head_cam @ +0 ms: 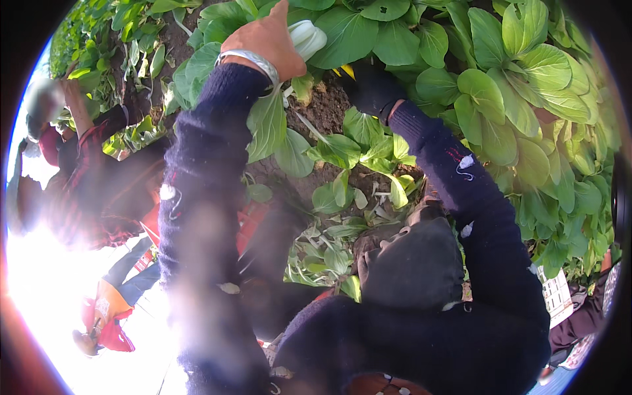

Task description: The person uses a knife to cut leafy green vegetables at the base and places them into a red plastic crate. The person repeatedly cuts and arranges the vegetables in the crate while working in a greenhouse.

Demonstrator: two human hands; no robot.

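Note:
My left hand (pixel 266 42), bare with a silver bracelet (pixel 254 61) at the wrist, is closed around a bok choy with a pale white stem base (pixel 307 39). A large green leaf (pixel 269 126) hangs below that hand. Just to the right, my right hand (pixel 373 89) in a black glove is down among the leaves, close to the soil (pixel 323 106). A small yellow tool part (pixel 348 71) sticks out from the glove; the rest of it is hidden by the hand and shadow.
Dense standing bok choy (pixel 513 84) fills the right side. Cut leaves (pixel 335 252) litter the ground below my hands. A person in a red plaid sleeve (pixel 94 163) works at left, near strong glare. Another person's dark sleeve (pixel 577 331) and a white crate (pixel 555 296) show at right.

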